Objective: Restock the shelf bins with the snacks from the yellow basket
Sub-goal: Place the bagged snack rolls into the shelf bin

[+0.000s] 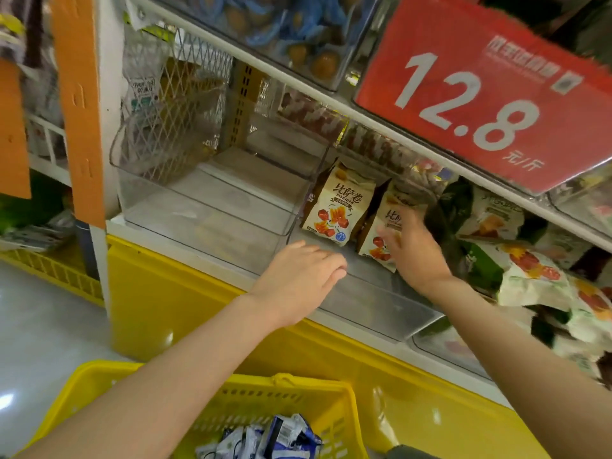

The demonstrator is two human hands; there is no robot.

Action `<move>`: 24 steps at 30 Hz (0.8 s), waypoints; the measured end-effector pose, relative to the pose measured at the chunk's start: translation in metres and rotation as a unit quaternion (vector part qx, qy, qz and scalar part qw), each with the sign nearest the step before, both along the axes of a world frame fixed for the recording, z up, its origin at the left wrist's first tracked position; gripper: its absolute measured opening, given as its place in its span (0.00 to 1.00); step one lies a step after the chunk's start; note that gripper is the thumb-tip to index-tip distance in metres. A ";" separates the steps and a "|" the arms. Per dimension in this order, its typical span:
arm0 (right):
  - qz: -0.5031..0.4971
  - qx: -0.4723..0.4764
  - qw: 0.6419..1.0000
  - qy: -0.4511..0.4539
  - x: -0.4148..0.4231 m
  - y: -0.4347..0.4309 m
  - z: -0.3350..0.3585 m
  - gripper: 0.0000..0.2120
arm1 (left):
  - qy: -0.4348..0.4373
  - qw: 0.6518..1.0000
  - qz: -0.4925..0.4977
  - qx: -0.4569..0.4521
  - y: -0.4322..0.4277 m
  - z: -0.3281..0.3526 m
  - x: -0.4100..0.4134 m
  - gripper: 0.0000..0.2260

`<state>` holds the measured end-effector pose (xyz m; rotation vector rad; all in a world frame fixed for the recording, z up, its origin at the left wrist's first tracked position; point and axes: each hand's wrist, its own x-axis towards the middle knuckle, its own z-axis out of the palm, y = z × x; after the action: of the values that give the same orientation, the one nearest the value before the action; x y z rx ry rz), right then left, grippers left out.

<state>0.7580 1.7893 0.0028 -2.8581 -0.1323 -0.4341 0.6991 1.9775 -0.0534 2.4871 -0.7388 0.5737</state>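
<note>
The yellow basket (308, 397) sits low in front of me and holds several blue-and-white snack packets (265, 437). On the shelf, a clear bin (371, 309) holds two cream snack bags. One bag (337, 210) stands upright at the bin's left. My right hand (414, 251) rests on the front of the second bag (376, 250), fingers fairly straight and thumb spread. My left hand (298, 276) lies on the bin's front left corner, its fingers curled over the rim.
Left of it stands a clear bin (198, 207) with nothing inside. Green-and-white bags (530, 276) fill the bin to the right. A red 12.8 price sign (480, 94) hangs from the shelf above. The yellow shelf base (185, 303) is below.
</note>
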 end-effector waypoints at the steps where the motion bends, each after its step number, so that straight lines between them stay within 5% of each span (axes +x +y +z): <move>1: 0.017 0.025 1.000 0.005 -0.016 0.002 -0.002 0.24 | 0.022 1.000 0.003 -0.005 0.000 0.002 -0.002 0.13; 5: 0.099 0.015 0.994 0.032 -0.080 0.005 -0.020 0.25 | 0.031 0.998 0.028 0.047 0.005 0.005 -0.025 0.18; 9: 0.136 -0.122 0.983 0.005 -0.120 0.002 -0.047 0.30 | 0.057 0.994 0.076 0.047 0.016 -0.002 -0.072 0.20; 15: 0.151 -0.012 0.988 -0.012 -0.173 0.038 -0.088 0.16 | 0.052 0.978 0.194 -0.058 0.064 -0.048 -0.161 0.08; 20: 0.237 0.007 0.962 0.138 -0.207 0.101 -0.146 0.15 | 0.134 0.939 0.311 -0.055 0.130 -0.107 -0.198 0.07; 24: 0.260 0.026 0.925 0.277 -0.232 0.146 -0.193 0.18 | 0.266 0.869 0.413 -0.068 0.171 -0.154 -0.224 0.14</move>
<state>0.5256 1.9348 -0.1902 -2.6193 -0.7256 0.4633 0.4750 2.1487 -0.2074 2.5520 0.5933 0.1572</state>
